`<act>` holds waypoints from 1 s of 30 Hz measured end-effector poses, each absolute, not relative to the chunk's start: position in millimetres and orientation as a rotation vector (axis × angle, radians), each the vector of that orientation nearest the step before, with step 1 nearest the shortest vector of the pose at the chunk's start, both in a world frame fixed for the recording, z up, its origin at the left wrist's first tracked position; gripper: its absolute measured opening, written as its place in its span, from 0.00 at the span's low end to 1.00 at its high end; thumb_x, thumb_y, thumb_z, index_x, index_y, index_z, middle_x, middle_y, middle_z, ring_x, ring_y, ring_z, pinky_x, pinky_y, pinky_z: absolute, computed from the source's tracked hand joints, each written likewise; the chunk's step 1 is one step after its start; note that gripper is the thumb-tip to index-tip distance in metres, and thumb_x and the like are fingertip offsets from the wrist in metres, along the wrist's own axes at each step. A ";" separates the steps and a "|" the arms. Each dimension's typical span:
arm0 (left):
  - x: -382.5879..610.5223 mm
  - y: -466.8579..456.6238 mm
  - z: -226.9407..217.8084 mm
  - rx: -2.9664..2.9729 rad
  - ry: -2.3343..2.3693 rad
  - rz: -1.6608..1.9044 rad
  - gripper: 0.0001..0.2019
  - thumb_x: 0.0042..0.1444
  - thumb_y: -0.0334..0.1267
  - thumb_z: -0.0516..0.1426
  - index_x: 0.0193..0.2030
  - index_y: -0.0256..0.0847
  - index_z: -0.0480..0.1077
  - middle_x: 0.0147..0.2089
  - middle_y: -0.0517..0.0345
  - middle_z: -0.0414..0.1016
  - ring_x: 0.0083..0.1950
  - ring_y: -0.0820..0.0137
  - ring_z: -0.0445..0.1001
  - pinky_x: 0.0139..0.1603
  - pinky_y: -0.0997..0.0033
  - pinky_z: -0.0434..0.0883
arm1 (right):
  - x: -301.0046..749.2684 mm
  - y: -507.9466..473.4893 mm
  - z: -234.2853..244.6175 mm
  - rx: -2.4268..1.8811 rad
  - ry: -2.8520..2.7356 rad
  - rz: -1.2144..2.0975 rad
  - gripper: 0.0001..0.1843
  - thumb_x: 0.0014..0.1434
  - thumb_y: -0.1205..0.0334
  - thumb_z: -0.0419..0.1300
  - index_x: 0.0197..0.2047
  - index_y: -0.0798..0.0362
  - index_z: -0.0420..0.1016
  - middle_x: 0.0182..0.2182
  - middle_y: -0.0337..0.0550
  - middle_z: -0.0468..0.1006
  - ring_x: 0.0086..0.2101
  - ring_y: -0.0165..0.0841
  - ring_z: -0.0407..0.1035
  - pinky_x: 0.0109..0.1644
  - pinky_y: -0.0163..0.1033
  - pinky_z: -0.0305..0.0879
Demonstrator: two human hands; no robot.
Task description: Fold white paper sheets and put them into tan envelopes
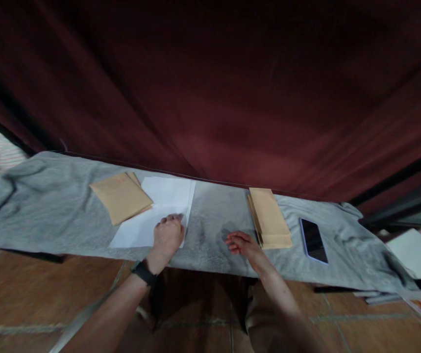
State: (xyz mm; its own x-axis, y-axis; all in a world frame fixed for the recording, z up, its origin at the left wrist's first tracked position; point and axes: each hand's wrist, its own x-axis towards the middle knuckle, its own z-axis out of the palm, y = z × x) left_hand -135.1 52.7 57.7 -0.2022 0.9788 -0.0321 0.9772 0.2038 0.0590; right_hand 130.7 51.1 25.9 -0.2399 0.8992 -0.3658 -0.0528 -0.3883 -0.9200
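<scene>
The left hand (pixel 166 236), with a black band at its wrist, rests knuckles up on the near right part of a stack of thin white paper sheets (pixel 166 196), fingers curled down onto the top sheet as if pressing or gathering it; whether a sheet is actually pinched I cannot tell. The sheets lie flat on a wrinkled grey cloth (pixel 48 206) that covers a long low surface before a dark red curtain (pixel 232 98). Touching the far left corner of the paper, and partly overlapping it, lies a small pile of flat tan paper envelopes (pixel 121 196). The right hand (pixel 242 243) lies open and flat on the cloth, fingers loosely together and empty, just beside the near end of a second, neater stack of tan paper envelopes (pixel 269 215). Beyond that stack, apart from it, a dark-screened smartphone (pixel 313 240) lies face up. The paper looks light, limp and easy to crease, and a top sheet would likely slide over the ones beneath; a free corner or the near edge seems the best place to lift it, while the soft cloth below may bunch under a dragging finger.
</scene>
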 end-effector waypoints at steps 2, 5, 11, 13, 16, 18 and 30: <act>-127.8 50.5 60.8 2.038 2.356 0.103 0.17 0.63 0.30 0.47 0.50 0.31 0.73 0.45 0.41 0.78 0.49 0.56 0.76 0.48 0.59 0.72 | 128.2 50.7 27.9 -1.269 -1.100 1.718 0.20 0.46 0.48 0.71 0.37 0.55 0.80 0.35 0.47 0.82 0.31 0.32 0.73 0.34 0.36 0.69; -101.0 40.1 58.3 2.220 2.182 0.190 0.16 0.63 0.31 0.48 0.52 0.34 0.73 0.47 0.43 0.78 0.49 0.59 0.76 0.46 0.62 0.72 | 123.6 51.2 28.9 -1.235 -1.086 1.720 0.22 0.48 0.46 0.70 0.39 0.55 0.79 0.35 0.46 0.82 0.31 0.32 0.74 0.35 0.36 0.70; -32.6 4.9 43.8 2.454 1.650 0.324 0.15 0.65 0.31 0.50 0.54 0.39 0.71 0.49 0.49 0.78 0.48 0.64 0.77 0.45 0.66 0.72 | 113.4 58.1 16.4 -1.253 -1.026 1.625 0.24 0.51 0.42 0.66 0.42 0.54 0.77 0.32 0.43 0.80 0.31 0.34 0.73 0.32 0.36 0.68; -23.5 1.8 45.7 2.434 1.532 0.411 0.11 0.67 0.37 0.50 0.49 0.41 0.73 0.47 0.51 0.79 0.47 0.64 0.77 0.46 0.66 0.72 | 113.1 61.4 11.7 -1.243 -1.079 1.517 0.20 0.48 0.48 0.68 0.38 0.54 0.77 0.29 0.40 0.79 0.30 0.33 0.72 0.31 0.34 0.66; -29.3 13.4 51.7 2.353 1.548 0.539 0.14 0.67 0.46 0.51 0.44 0.41 0.74 0.45 0.52 0.79 0.46 0.63 0.77 0.49 0.64 0.72 | 117.5 67.4 7.5 -1.210 -1.086 1.453 0.18 0.44 0.54 0.66 0.37 0.55 0.77 0.27 0.39 0.78 0.28 0.32 0.69 0.31 0.34 0.65; -43.4 29.1 53.0 2.300 1.674 0.616 0.14 0.67 0.45 0.51 0.47 0.41 0.73 0.50 0.50 0.78 0.51 0.62 0.76 0.54 0.62 0.71 | 123.2 72.4 5.0 -1.235 -1.042 1.438 0.18 0.43 0.56 0.64 0.38 0.55 0.77 0.27 0.39 0.78 0.27 0.32 0.69 0.31 0.34 0.65; -88.5 60.5 31.3 2.070 2.053 0.325 0.26 0.60 0.38 0.57 0.65 0.37 0.64 0.69 0.39 0.64 0.66 0.53 0.66 0.63 0.54 0.66 | 142.0 95.2 -22.4 -1.700 -1.567 0.564 0.32 0.55 0.64 0.54 0.64 0.58 0.65 0.48 0.54 0.78 0.46 0.44 0.75 0.49 0.45 0.71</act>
